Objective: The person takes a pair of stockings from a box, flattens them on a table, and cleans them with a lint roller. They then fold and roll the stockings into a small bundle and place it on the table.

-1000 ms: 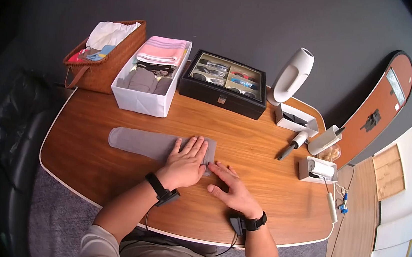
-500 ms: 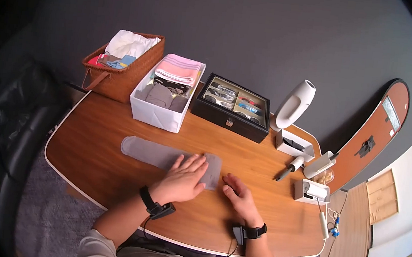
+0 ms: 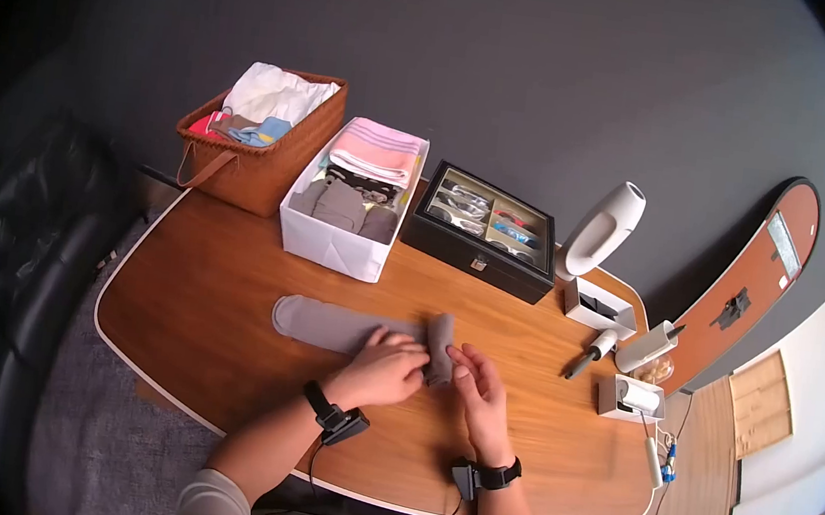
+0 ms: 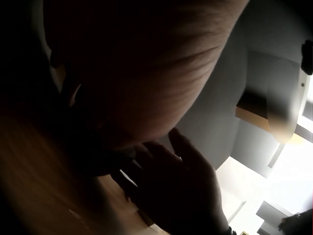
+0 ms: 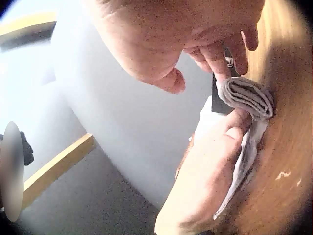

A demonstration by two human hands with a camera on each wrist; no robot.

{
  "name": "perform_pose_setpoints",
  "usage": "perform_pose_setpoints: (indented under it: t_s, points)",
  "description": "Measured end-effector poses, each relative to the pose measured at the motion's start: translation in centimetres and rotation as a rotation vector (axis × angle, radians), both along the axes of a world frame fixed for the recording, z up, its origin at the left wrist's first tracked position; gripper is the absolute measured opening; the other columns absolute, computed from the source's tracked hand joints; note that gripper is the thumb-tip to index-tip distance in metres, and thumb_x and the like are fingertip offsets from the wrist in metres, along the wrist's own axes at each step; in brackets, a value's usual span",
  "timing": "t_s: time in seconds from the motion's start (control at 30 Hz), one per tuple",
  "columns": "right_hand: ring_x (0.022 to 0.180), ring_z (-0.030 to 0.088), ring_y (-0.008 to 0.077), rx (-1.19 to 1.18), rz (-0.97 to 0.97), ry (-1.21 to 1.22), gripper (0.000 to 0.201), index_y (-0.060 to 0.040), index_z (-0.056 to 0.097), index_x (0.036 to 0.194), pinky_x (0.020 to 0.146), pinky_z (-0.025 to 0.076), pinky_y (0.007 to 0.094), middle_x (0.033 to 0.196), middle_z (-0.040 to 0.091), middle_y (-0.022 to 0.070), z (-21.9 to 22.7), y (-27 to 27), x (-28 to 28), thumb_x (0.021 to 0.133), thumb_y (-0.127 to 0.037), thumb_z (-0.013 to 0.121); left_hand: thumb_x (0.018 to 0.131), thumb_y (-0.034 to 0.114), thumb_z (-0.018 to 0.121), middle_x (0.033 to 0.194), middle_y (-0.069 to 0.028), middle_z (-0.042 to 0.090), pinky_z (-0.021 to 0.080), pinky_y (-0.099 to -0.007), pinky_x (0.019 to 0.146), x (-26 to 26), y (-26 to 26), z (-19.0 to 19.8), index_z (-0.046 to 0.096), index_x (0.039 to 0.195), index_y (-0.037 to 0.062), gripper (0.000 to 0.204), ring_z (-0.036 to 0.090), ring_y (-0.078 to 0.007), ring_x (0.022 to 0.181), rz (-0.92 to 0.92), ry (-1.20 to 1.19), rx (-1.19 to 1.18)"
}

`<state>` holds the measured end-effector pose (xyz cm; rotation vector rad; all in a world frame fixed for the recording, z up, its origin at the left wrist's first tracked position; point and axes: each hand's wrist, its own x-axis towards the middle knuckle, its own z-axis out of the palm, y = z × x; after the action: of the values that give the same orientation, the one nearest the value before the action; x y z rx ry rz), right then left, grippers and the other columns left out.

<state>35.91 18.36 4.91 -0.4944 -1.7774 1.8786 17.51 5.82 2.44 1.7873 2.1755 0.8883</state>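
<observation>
The person's grey sleeve (image 3: 218, 505) shows at the lower edge, with a black strap (image 3: 500, 473) on the right wrist. The left hand (image 3: 384, 367) has its fingers bent against the near side of a roll in a grey cloth (image 3: 345, 329); whether they pinch it or only press it, I cannot tell. The right hand (image 3: 480, 397) has its fingers loosely bent, their tips touching the other side of the roll, while its thumb stands off in the right wrist view. The cloth lies on the wooden table (image 3: 206, 306), its left part flat, its right end rolled up between the two hands. The left wrist view is mostly too dark to read.

Toward the right edge of the table sit a small white box (image 3: 607, 396) with a white roll in it, a sticky roller (image 3: 594, 351) with a dark handle, and a white holder (image 3: 640, 353). Farther back stand a white bin (image 3: 330, 252) with a folded pink towel (image 3: 377, 148) and grey rolls, a black glasses case (image 3: 467, 260), and a white vase (image 3: 618, 214). A brown basket (image 3: 312, 162) stands at the back left, before the dark wall (image 3: 504, 56).
</observation>
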Motion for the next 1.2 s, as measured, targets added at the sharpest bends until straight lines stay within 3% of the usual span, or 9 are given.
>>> perform_pose_setpoints:
  t_s: [0.07,0.13,0.17,0.37,0.57,0.7,0.9,1.0,1.2]
  points:
    - [0.158,0.045,0.0259,0.041,0.092,0.011,0.064,0.0059,0.037,0.167,0.127,0.037,0.0379,0.170,0.049,0.0207,0.0,-0.8,-0.7,0.115,-0.020,0.065,0.091,0.011,0.068,0.120,-0.0103,0.077,0.043,-0.0524,0.107,-1.9,-0.8,1.0,0.079,0.118,0.0060,0.030,0.065,-0.0326,0.119,0.314,0.158,0.234]
    - [0.164,0.037,0.0273,0.072,0.165,-0.027,0.067,0.0053,0.033,0.169,0.131,0.032,0.0390,0.175,0.042,0.0213,-0.2,-0.8,-0.6,0.116,-0.020,0.064,0.092,0.009,0.068,0.112,-0.0098,0.077,0.045,-0.0488,0.103,-2.7,-1.1,1.5,0.079,0.114,0.0072,0.025,0.067,-0.0318,0.112,0.414,0.126,0.300]
    - [0.165,0.037,0.0300,0.068,0.173,-0.052,0.067,0.0029,0.037,0.169,0.135,0.025,0.0452,0.173,0.045,0.0201,-0.1,-1.0,-0.6,0.115,-0.025,0.064,0.092,0.008,0.068,0.111,-0.0097,0.077,0.045,-0.0480,0.103,-2.9,-1.4,1.3,0.079,0.113,0.0074,0.024,0.068,-0.0318,0.111,0.406,0.120,0.292]
    - [0.167,0.032,0.0385,0.574,0.256,-0.208,0.061,-0.0045,0.050,0.165,0.136,0.010,0.0583,0.168,0.054,0.0187,-0.9,0.5,-0.7,0.113,-0.032,0.065,0.092,0.008,0.069,0.107,-0.0099,0.077,0.047,-0.0466,0.100,-3.3,-2.8,0.9,0.078,0.110,0.0085,0.020,0.069,-0.0326,0.106,0.307,0.029,0.245]
    - [0.167,0.032,0.0390,0.725,0.198,-0.296,0.047,-0.0111,0.062,0.157,0.136,0.014,0.0602,0.167,0.057,0.0118,0.9,0.1,-1.0,0.111,-0.023,0.066,0.092,0.007,0.070,0.105,-0.0122,0.076,0.050,-0.0496,0.098,-4.0,-2.7,-0.1,0.074,0.104,0.0081,0.013,0.070,-0.0338,0.109,0.373,0.063,0.246]
    - [0.164,0.039,0.0400,0.919,0.189,-0.364,0.050,-0.0144,0.066,0.152,0.133,0.022,0.0632,0.165,0.060,0.0103,2.1,0.4,-2.5,0.103,-0.005,0.063,0.092,0.008,0.071,0.104,-0.0163,0.076,0.054,-0.0531,0.092,-4.8,-3.0,-0.6,0.070,0.097,0.0063,0.006,0.071,-0.0388,0.106,0.368,0.001,0.217]
    - [0.166,0.034,0.0368,1.309,0.318,-0.514,0.054,-0.0177,0.064,0.156,0.133,0.024,0.0641,0.172,0.051,0.0077,1.9,-1.3,-7.8,0.102,-0.014,0.066,0.091,0.009,0.073,0.098,-0.0202,0.075,0.057,-0.0544,0.086,-5.8,-2.9,-2.4,0.069,0.096,0.0047,0.007,0.072,-0.0428,0.100,0.375,-0.044,0.173]
    - [0.168,0.030,0.0347,1.348,0.258,-0.688,0.056,-0.0195,0.062,0.158,0.133,0.024,0.0641,0.178,0.042,0.0067,-0.1,-0.9,-8.6,0.103,-0.023,0.067,0.089,0.010,0.076,0.102,-0.0189,0.076,0.058,-0.0530,0.089,-5.6,-2.8,-2.6,0.070,0.099,0.0053,0.012,0.072,-0.0406,0.104,0.397,0.016,0.116]
    - [0.168,0.029,0.0352,1.276,0.218,-0.739,0.059,-0.0206,0.059,0.161,0.134,0.023,0.0639,0.180,0.039,0.0065,0.1,-0.8,-7.9,0.102,-0.025,0.066,0.089,0.011,0.077,0.109,-0.0159,0.075,0.056,-0.0512,0.095,-5.5,-3.0,-2.9,0.070,0.106,0.0067,0.018,0.071,-0.0377,0.109,0.381,0.011,0.112]
